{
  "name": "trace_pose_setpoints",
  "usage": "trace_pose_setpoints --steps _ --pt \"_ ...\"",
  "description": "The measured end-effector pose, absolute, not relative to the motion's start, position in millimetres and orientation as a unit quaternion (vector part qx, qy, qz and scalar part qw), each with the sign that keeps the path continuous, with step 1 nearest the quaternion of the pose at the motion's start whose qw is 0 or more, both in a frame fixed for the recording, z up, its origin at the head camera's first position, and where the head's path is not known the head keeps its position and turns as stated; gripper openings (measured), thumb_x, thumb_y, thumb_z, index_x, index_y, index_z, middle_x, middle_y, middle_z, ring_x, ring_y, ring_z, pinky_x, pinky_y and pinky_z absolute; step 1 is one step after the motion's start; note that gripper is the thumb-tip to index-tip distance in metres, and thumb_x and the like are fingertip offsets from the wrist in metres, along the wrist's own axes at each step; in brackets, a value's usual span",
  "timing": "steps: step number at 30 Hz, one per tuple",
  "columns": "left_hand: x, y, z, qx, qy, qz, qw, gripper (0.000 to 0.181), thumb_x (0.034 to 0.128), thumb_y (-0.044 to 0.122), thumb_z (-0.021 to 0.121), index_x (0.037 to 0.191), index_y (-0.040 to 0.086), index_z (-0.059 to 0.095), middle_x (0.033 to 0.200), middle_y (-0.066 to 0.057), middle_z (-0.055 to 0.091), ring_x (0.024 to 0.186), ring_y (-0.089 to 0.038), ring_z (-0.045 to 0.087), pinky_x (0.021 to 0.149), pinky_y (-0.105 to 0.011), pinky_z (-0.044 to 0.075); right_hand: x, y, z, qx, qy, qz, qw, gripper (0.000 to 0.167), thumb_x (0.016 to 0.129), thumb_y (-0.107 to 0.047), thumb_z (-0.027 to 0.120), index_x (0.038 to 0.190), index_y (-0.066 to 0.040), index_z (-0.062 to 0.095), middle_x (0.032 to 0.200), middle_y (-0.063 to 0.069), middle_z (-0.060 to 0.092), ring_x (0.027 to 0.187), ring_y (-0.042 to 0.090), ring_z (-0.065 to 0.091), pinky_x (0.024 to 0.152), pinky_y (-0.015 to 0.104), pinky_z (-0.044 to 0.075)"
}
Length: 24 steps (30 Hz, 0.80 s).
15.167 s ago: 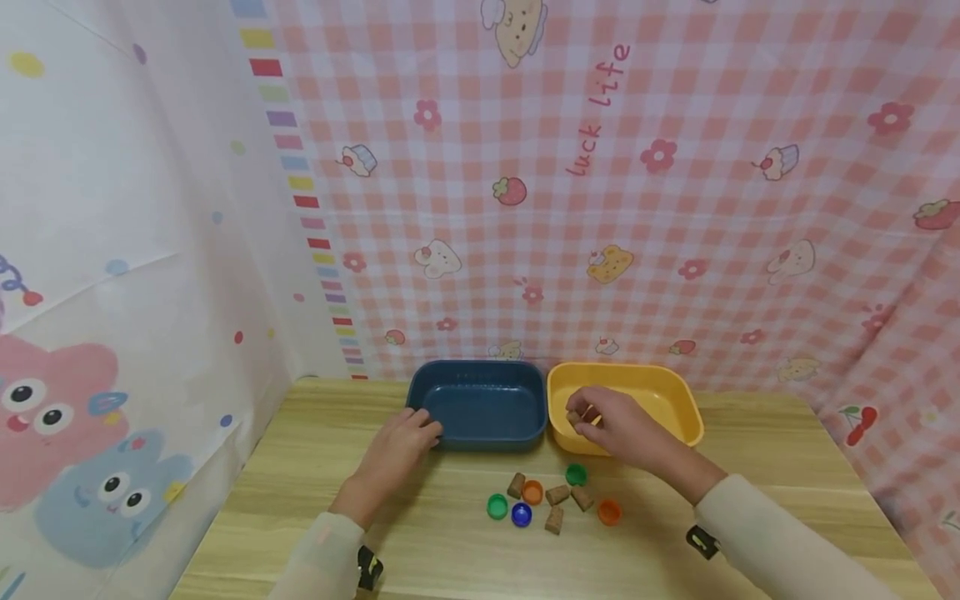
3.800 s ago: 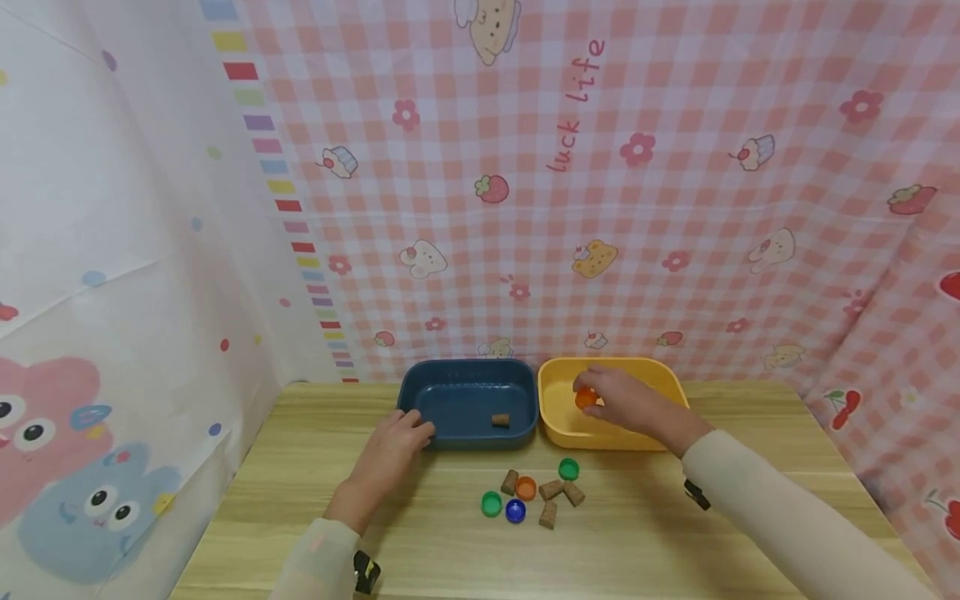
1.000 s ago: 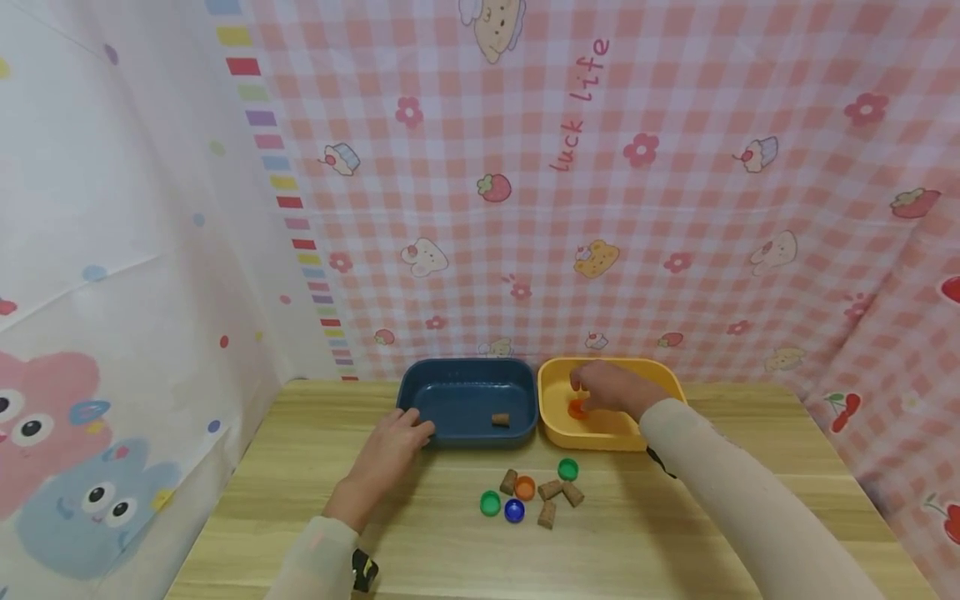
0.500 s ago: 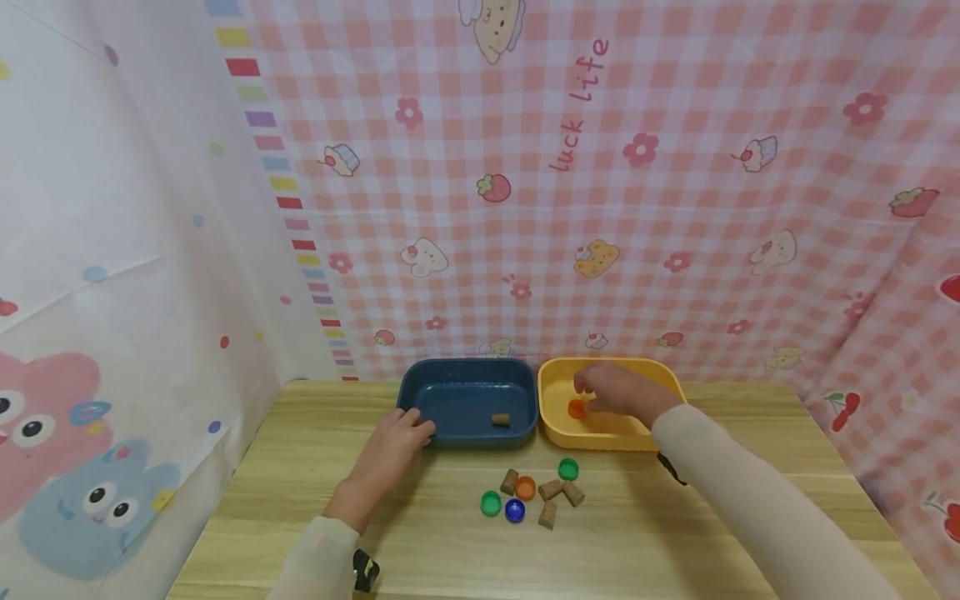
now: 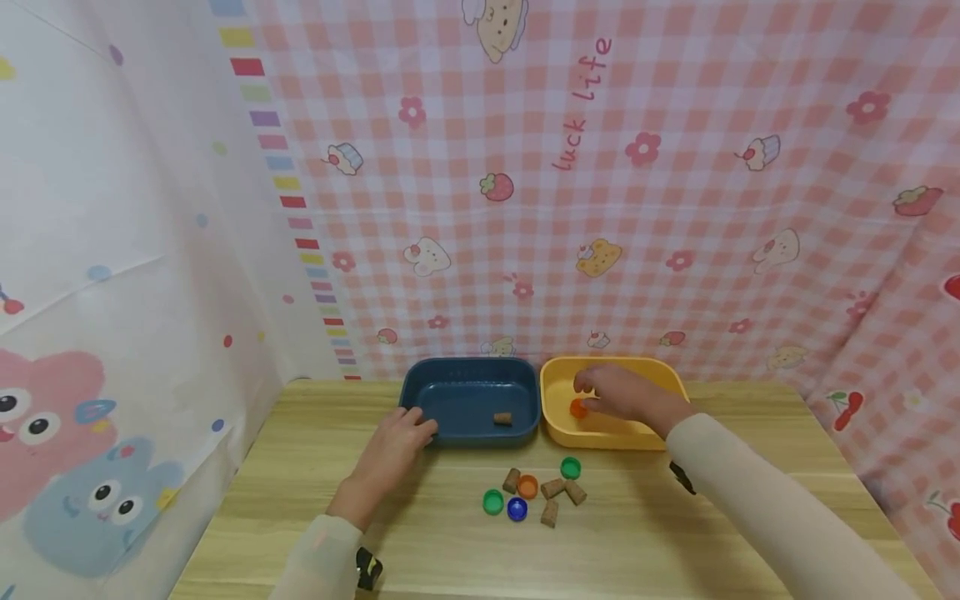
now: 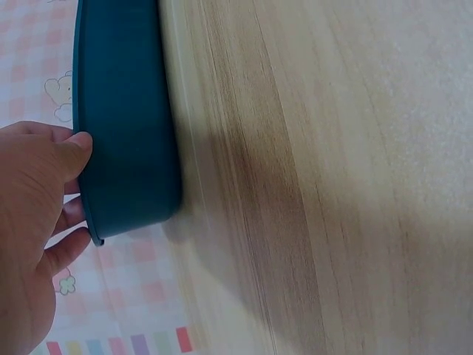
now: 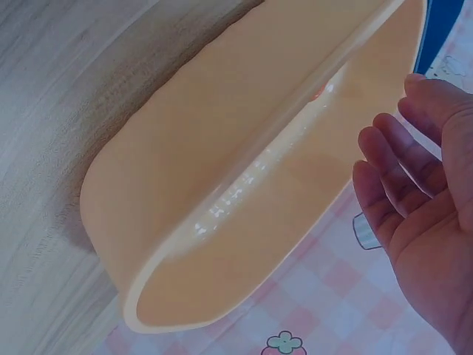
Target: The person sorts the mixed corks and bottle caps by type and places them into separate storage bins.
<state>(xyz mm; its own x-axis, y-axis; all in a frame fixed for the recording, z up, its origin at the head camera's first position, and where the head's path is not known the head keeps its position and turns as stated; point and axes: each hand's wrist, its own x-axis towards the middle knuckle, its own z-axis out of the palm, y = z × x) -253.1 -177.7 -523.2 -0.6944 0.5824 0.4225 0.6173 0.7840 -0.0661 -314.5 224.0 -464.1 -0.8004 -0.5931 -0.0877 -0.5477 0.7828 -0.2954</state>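
Note:
The left hand point(image 5: 393, 446) holds the rim of the dark blue container point(image 5: 471, 440); in the left wrist view its thumb lies on the rim point(image 6: 83, 170) and its other fingers are partly hidden behind it. Over the yellow container point(image 5: 600, 439) hovers the right hand point(image 5: 622, 395), fingers loosely bent and holding nothing. An orange cap point(image 5: 578, 407) lies on that container's floor below the fingertips; only a sliver of orange point(image 7: 319, 92) shows in the right wrist view. One cork point(image 5: 502, 418) lies on its side in the blue container.
In front of the containers, on the wooden table point(image 5: 435, 533), lie several corks point(image 5: 550, 512), two green caps point(image 5: 492, 502) point(image 5: 571, 468), an orange cap point(image 5: 528, 487) and a blue cap point(image 5: 517, 509). A checked cloth point(image 5: 480, 292) hangs directly behind.
Since 3.8 seconds ago, the right hand has let go of the orange cap, which now lies in the yellow container. The cork it held earliest is gone from it; a cork now lies in the blue container.

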Motion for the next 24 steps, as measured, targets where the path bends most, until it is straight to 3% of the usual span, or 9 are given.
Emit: trace_pose_setpoints --steps 9,19,24 --pt "-252 -177 -521 -0.328 -0.92 -0.051 0.206 0.006 0.0932 0.011 0.075 0.093 0.014 0.07 0.08 -0.002 0.055 0.069 -0.02 0.042 0.067 -0.032 0.038 -299 223 -454 -0.298 0.939 -0.156 0.072 0.025 0.097 -0.016 0.072 0.121 -0.009 0.07 0.119 0.012 0.071 0.107 0.029 0.068 0.095 0.043 0.057" --pt "-252 -177 -520 -0.322 -0.925 -0.056 0.196 0.003 0.0949 0.01 0.073 0.094 0.013 0.071 0.081 -0.003 0.056 0.071 -0.02 0.044 0.068 -0.034 0.04 -278 221 -444 -0.346 0.926 -0.151 0.01 0.019 0.094 -0.017 0.077 0.112 -0.013 0.073 0.108 0.003 0.071 0.097 0.023 0.068 0.086 0.036 0.059" --pt "-250 -176 -519 -0.32 -0.925 -0.061 0.194 0.005 0.0922 0.009 0.076 0.093 0.012 0.071 0.081 -0.003 0.056 0.07 -0.021 0.044 0.069 -0.034 0.04 -262 221 -444 -0.349 0.924 -0.157 0.006 0.017 0.094 -0.02 0.077 0.11 -0.014 0.073 0.104 -0.001 0.069 0.095 0.02 0.067 0.085 0.034 0.059"
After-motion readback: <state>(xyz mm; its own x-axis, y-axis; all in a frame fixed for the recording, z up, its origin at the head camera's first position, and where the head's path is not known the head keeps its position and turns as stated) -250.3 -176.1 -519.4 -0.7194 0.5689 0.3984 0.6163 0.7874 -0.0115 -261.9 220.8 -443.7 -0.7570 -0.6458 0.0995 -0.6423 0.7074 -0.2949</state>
